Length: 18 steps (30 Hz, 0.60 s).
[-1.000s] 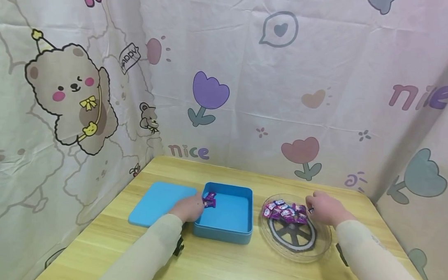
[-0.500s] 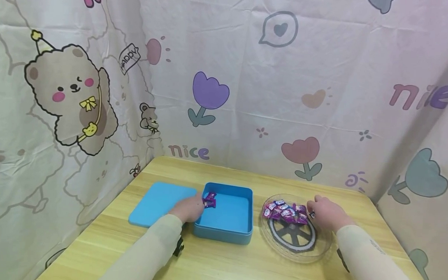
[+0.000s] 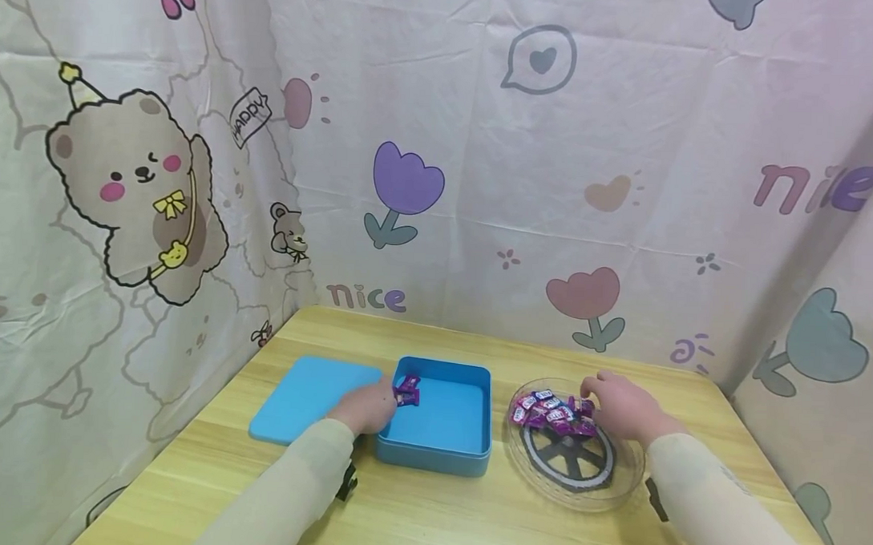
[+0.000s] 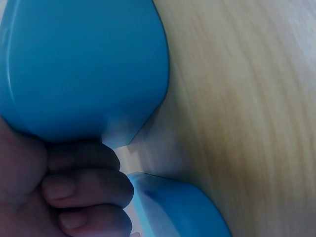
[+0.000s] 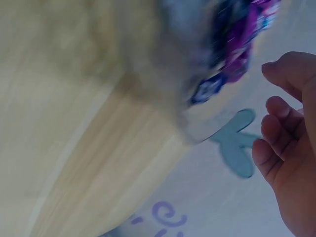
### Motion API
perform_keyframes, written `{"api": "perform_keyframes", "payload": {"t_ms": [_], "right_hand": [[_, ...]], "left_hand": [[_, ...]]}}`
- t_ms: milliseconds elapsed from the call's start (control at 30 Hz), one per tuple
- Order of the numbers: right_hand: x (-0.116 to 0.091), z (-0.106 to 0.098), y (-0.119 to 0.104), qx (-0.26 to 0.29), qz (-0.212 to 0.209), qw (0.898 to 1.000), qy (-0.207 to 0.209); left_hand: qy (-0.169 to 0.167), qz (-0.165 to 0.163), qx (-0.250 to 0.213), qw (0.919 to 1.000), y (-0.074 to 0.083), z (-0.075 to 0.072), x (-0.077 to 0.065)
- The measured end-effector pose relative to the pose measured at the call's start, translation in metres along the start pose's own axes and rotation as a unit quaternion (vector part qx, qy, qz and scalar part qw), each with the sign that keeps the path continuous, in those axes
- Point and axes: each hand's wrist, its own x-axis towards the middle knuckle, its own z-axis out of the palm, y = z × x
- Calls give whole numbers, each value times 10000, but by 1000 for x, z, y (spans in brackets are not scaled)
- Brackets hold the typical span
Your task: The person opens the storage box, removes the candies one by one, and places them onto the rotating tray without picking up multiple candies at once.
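At its left wall, my left hand (image 3: 365, 406) grips a blue open box (image 3: 433, 459); the left wrist view shows curled fingers (image 4: 91, 187) against the box's side (image 4: 84, 69), with the thumb hidden. Several purple-wrapped candies (image 3: 407, 392) lie inside near that wall. To the right, my right hand (image 3: 628, 407) hovers over the right side of a clear round dish (image 3: 627, 489), close to a pile of purple, pink and blue wrapped candies (image 3: 554, 411). In the right wrist view its fingers (image 5: 274, 131) are loosely bent and apart from the candies (image 5: 239, 52), with nothing visible in them.
A flat blue lid (image 3: 305, 396) lies left of the box on the wood-grain table (image 3: 413, 516). A dark spoked pattern (image 3: 570, 458) shows through the dish. Printed cloth (image 3: 475, 194) hangs behind the table and along both sides.
My right hand has shifted left over the candy pile. A small candy visible by its fingertips earlier is now out of sight. My left hand stays on the box.
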Motion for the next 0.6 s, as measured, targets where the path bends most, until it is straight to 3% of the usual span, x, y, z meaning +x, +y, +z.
{"api": "perform_keyframes", "payload": {"t_ms": [267, 600], "right_hand": [[21, -7, -44, 163, -444, 9985, 278], [45, -10, -104, 441, -565, 9974, 118]], "left_hand": [[-7, -3, -87, 10000, 0, 0, -2], [-16, 46, -54, 10000, -1, 1, -1]]}}
